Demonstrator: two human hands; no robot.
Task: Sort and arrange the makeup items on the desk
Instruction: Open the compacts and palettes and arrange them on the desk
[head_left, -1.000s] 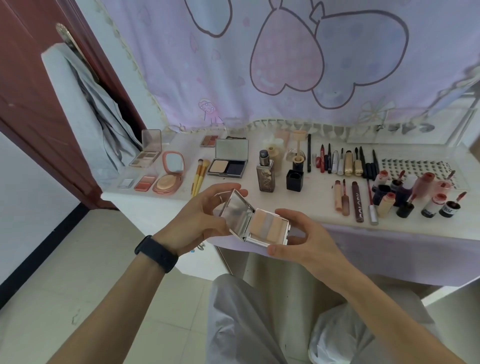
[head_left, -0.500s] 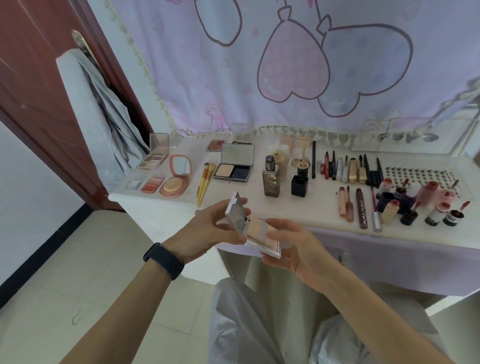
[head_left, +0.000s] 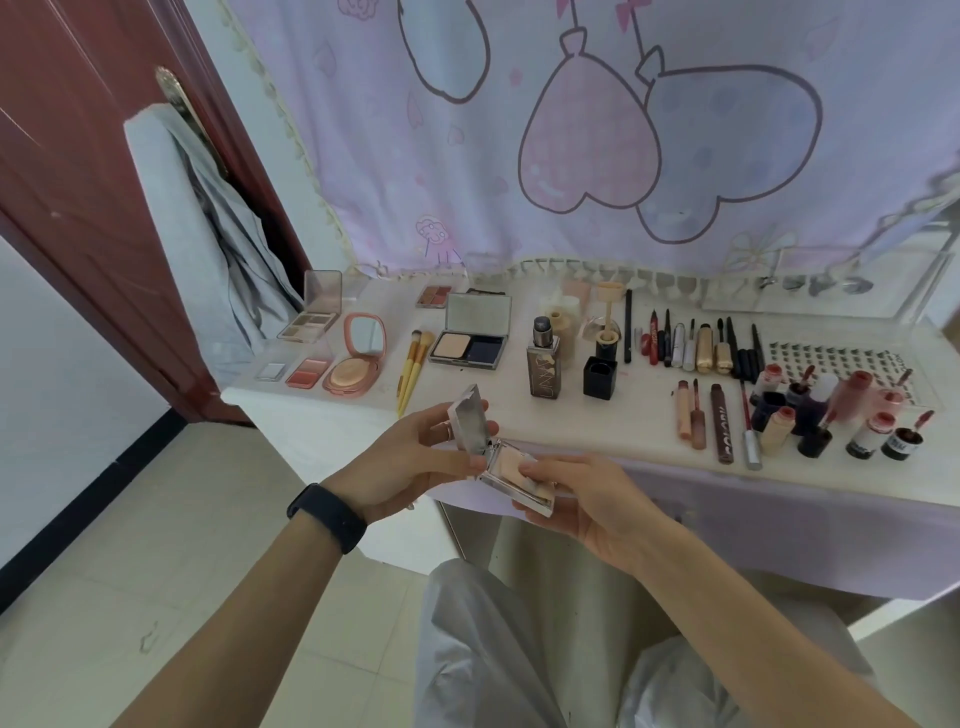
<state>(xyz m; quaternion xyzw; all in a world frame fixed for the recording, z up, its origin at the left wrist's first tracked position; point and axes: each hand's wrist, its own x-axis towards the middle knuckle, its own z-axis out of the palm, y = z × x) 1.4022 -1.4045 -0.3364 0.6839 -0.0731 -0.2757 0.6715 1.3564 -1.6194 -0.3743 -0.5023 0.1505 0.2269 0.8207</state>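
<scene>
A silver powder compact (head_left: 503, 462) hangs open in front of the desk edge, its mirrored lid upright and its beige pan tilted toward me. My left hand (head_left: 410, 457) grips the lid, fingers curled behind it. My right hand (head_left: 582, 493) holds the base from below, thumb lying across the pan. On the white desk (head_left: 519, 421) lie a pink round compact (head_left: 356, 364), a grey two-pan palette (head_left: 470, 338), two yellow brushes (head_left: 410, 369), a brown foundation bottle (head_left: 544, 361) and a black cube cap (head_left: 600, 376).
Pencils and mascaras (head_left: 696, 345) lie in a row at the back right. Several small red and dark bottles (head_left: 841, 415) crowd the right edge. A small eyeshadow palette (head_left: 311, 312) stands open far left. A curtain (head_left: 571, 135) hangs behind; a brown door (head_left: 93, 182) is left.
The compact's lid has swung up from nearly flat to upright. Both hands have drawn closer together, and my right thumb has slid onto the pan.
</scene>
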